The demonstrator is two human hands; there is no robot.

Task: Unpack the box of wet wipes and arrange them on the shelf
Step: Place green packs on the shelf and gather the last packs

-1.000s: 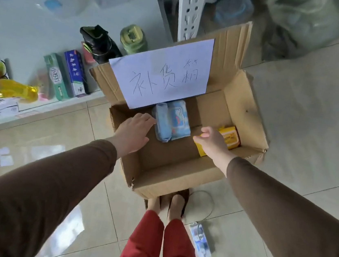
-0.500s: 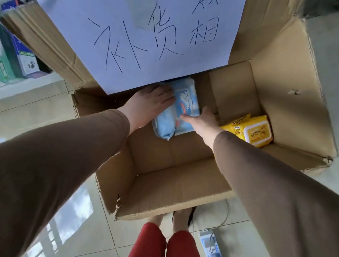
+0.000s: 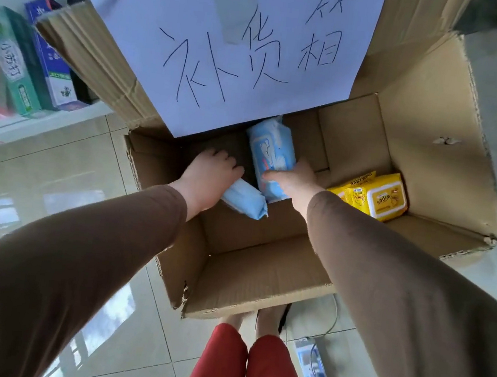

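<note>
Left hand (image 3: 208, 174) grips a pale-blue soft wipes pack (image 3: 244, 198); right hand (image 3: 293, 179) clutches a second blue printed pack (image 3: 272, 150); yellow wipes pack (image 3: 378, 195) at three o'clock in the open brown cardboard box (image 3: 262, 271).

Both hands reach into a matt, rough-edged corrugated cardboard box (image 3: 262, 271) holding soft, slightly glossy blue plastic wipes packs (image 3: 272, 153), right of them a shinier yellow wipes pack (image 3: 383, 198), above them smooth white paper (image 3: 227, 44), below glossy floor tiles (image 3: 40, 162).
</note>
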